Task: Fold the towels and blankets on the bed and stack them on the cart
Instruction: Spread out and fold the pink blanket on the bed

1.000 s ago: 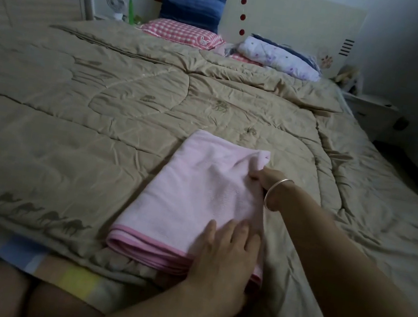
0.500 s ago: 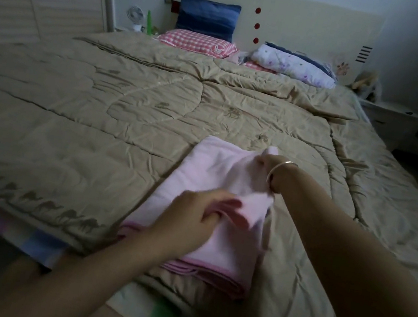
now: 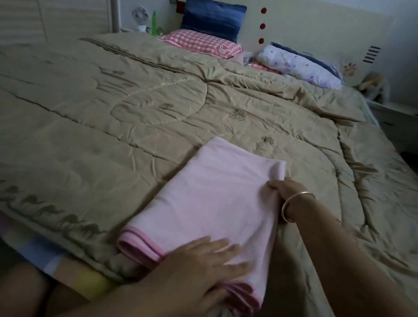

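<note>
The pink towel (image 3: 211, 203) lies folded into a long rectangle on the tan quilt (image 3: 96, 124), with its near end under the left hand (image 3: 200, 263) and its far right corner at the right hand (image 3: 284, 190). The left hand lies flat, fingers straight and spread, pressing the hemmed near end. The right hand, with a bangle (image 3: 291, 206) on its wrist, has its fingers curled at the towel's right edge and looks to be pinching the layers there, where the cloth bunches into a small ridge just beyond the knuckles.

The step in hand seems to be squaring and flattening this fold before the next one. To do it well, the flat left palm should act as the anchor while the right hand draws the pinched edge taut away from it, so the ridge lies down. The layers to the right of the left hand fan apart a little. They want lining up hem on hem before any further fold, or the bundle is likely to slump when lifted. Soft cloth on a soft quilt tends to drag the cover along, so light strokes should serve better than hard pushes. The cart is not in view, so stacking is yet to come
</note>
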Demonstrator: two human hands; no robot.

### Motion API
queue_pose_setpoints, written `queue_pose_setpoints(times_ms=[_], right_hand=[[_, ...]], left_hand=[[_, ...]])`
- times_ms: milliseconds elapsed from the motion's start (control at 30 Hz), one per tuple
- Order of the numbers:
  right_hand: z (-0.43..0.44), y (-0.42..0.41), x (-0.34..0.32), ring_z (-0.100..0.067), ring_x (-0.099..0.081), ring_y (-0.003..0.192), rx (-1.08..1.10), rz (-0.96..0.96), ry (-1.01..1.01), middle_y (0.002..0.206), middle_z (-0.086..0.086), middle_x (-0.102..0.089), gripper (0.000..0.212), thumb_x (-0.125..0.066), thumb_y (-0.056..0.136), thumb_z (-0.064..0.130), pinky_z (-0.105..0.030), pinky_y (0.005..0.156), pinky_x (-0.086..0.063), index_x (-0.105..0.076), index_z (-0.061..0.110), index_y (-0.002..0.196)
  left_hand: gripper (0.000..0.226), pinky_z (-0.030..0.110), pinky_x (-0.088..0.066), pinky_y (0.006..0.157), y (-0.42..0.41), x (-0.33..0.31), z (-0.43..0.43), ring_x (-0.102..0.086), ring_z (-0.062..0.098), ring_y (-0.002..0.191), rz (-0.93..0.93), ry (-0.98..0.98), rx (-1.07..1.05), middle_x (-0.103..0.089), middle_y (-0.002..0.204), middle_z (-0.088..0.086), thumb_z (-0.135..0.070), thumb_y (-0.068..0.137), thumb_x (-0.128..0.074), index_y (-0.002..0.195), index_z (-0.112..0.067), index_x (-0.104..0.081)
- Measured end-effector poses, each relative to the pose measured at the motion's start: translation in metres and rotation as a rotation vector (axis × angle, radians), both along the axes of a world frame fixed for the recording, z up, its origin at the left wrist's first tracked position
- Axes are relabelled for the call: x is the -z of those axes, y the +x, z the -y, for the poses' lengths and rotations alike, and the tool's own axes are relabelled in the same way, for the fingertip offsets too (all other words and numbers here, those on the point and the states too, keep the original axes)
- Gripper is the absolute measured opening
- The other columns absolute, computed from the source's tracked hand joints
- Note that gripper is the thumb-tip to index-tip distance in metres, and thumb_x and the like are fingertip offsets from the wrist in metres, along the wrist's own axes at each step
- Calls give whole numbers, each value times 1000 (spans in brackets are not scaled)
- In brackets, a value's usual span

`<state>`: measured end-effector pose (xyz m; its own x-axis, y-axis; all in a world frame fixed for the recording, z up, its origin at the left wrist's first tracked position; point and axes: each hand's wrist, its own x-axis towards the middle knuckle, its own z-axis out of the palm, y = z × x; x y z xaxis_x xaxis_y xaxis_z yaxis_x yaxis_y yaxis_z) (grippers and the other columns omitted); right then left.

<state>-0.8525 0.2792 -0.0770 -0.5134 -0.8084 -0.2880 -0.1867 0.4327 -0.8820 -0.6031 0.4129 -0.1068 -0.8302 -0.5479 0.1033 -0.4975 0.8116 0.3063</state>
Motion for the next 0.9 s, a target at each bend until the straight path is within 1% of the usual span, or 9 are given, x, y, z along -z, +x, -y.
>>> queue_pose_setpoints(times_ms=[133, 200, 267, 367, 467, 567, 667, 800, 900], right_hand=[[-3, -5, -2, -27, -55, 88, -4, -195, 24, 102, -11, -61, 39, -70, 84, 23, -35, 85, -47, -63, 3, 117], [-5, -4, -4, -31, -58, 93, -28, -311, 92, 108, -14, -62, 54, -71, 82, 36, -37, 84, -48, -59, 1, 120], [-8, -3, -3, -34, -57, 104, -46, -211, 174, 124, -17, -57, 72, -72, 79, 46, -38, 84, -47, -50, 0, 130], [-14, -3, 4, -34, -55, 114, -35, 0, 155, 134, -15, -50, 88, -78, 74, 44, -38, 90, -46, -39, 2, 141], [-18, 3, 9, -32, -57, 110, 38, 25, 47, 130, -14, -54, 80, -81, 72, 34, -35, 86, -47, -46, 0, 136], [-23, 16, 0, -27, -58, 79, 67, 101, -80, 104, -15, -63, 54, -80, 74, 29, -30, 65, -48, -62, -2, 115], [-43, 37, -11, -22, -55, 61, 64, 110, -206, 84, -16, -63, 44, -79, 75, 27, -27, 50, -50, -64, -6, 100], [-85, 78, 7, -34, -66, 65, -128, 466, -36, 80, -24, -66, 40, -80, 75, 21, -42, 59, -59, -62, -5, 100], [-87, 85, 28, -34, -69, 89, -52, 187, -42, 98, -20, -69, 93, -81, 53, 57, -45, 82, -55, -55, 0, 121]], left_hand=[[53, 25, -29, 114, 4, -20, 11, -39, -4, 132, -341, 376, -94, -52, 140, -16, -65, 82, -51, 129, -42, -56], [50, 31, -45, 101, 14, -28, 30, -57, 2, 113, -556, 207, -353, -66, 117, -12, -61, 78, -53, 110, -28, -70], [53, 35, -49, 89, 39, -34, 55, -62, 18, 104, -414, -24, -656, -66, 110, -2, -61, 73, -55, 107, -23, -66], [63, 28, -46, 66, 72, -37, 79, -63, 15, 84, 11, 319, -846, -68, 96, -1, -75, 63, -66, 91, -19, -62], [70, 28, -52, 81, 77, -38, 80, -65, 13, 88, -38, 730, -811, -70, 102, -1, -57, 57, -84, 109, -14, -68], [57, 33, -57, 78, 84, -64, 93, -69, 25, 85, -151, 785, -845, -73, 95, 9, -34, 61, -81, 109, -7, -67], [31, 27, -51, 64, 116, -117, 125, -64, 26, 76, -314, 603, -973, -68, 93, 13, -18, 79, -76, 105, -7, -64], [63, 34, -49, 92, 167, -126, 151, -61, 30, 105, -557, 201, -1171, -63, 119, 14, -30, 66, -87, 119, -5, -62], [73, 42, -47, 101, 188, -73, 142, -61, 33, 110, -704, 554, -1220, -63, 122, 19, -39, 60, -88, 117, 1, -63]])
